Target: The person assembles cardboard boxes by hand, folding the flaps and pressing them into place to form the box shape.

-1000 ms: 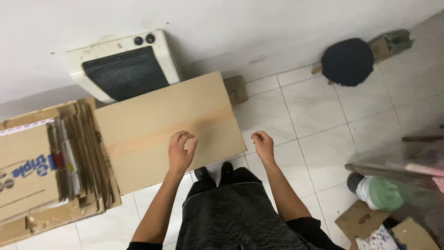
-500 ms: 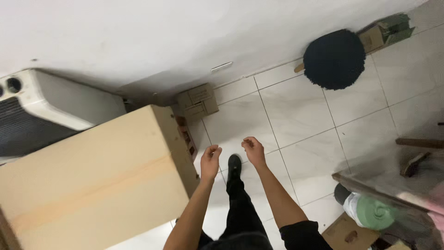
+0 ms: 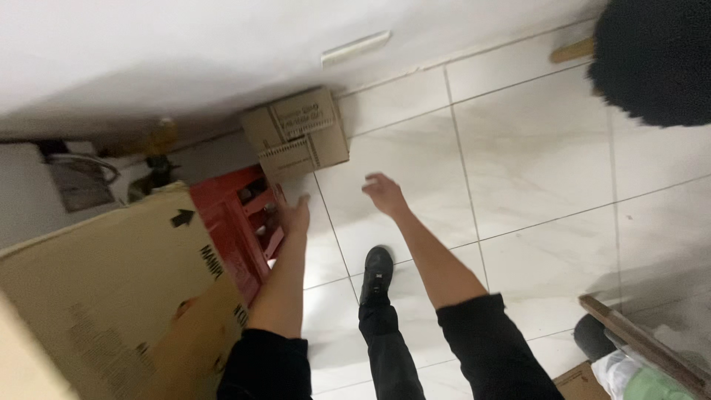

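I look down at a white tiled floor (image 3: 533,148). My left hand (image 3: 296,216) reaches toward a red plastic frame (image 3: 233,222) under a large cardboard box (image 3: 111,289) on the left; its fingers are near or touching the frame, and whether it grips is unclear. My right hand (image 3: 384,194) hovers open above the floor, holding nothing, just below a small cardboard box (image 3: 296,137) by the wall. My black shoe (image 3: 376,272) stands between my arms.
A white wall (image 3: 185,52) runs along the top. A round black object (image 3: 652,59) sits at the top right. A wooden edge (image 3: 637,341) and a green-and-white bundle (image 3: 637,378) lie at the bottom right. A grey appliance (image 3: 44,192) stands at the left.
The view has swung down and right, closer to the floor. My hands left the top of the large box; the left now reaches down beside it to the red frame.
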